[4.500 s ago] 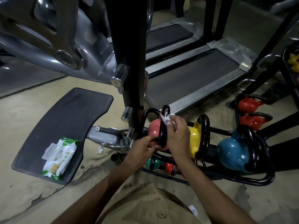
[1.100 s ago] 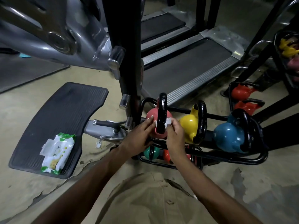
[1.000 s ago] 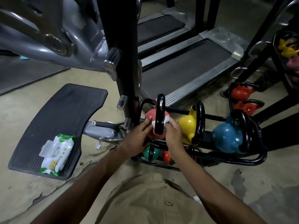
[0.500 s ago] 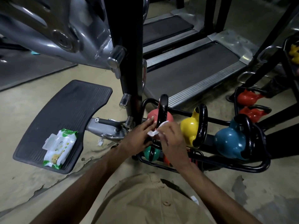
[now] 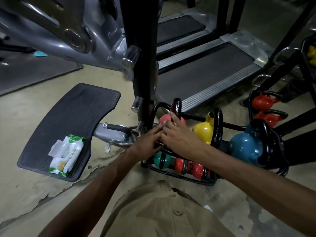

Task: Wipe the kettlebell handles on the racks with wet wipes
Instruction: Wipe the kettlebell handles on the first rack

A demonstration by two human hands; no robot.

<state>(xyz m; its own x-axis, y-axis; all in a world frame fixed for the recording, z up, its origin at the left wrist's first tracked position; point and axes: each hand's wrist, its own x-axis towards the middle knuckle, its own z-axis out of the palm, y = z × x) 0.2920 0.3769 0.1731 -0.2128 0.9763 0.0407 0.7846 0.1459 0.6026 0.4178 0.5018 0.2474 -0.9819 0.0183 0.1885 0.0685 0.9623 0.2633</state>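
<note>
A pink kettlebell (image 5: 182, 120) with a black handle (image 5: 177, 106) stands at the left end of a low black rack (image 5: 188, 178). Beside it are a yellow kettlebell (image 5: 203, 130) and a blue kettlebell (image 5: 244, 147), both with black handles. My right hand (image 5: 177, 135) lies over the pink kettlebell at the foot of its handle, one fingertip up against the handle. My left hand (image 5: 147, 142) reaches in from the left, its fingertips meeting the right hand's fingers. The wet wipe is out of sight under the hands.
A green and white pack of wet wipes (image 5: 66, 153) lies on a black ribbed footplate (image 5: 71, 117) to the left. A black upright post (image 5: 142, 65) rises just behind the rack. Treadmills (image 5: 205, 74) lie beyond, and red kettlebells (image 5: 263, 101) sit at right.
My right hand has dropped from the handle's side onto the pink kettlebell's body and spread flat, and the white wipe seen in it has gone out of sight. My left hand stays alongside.
</note>
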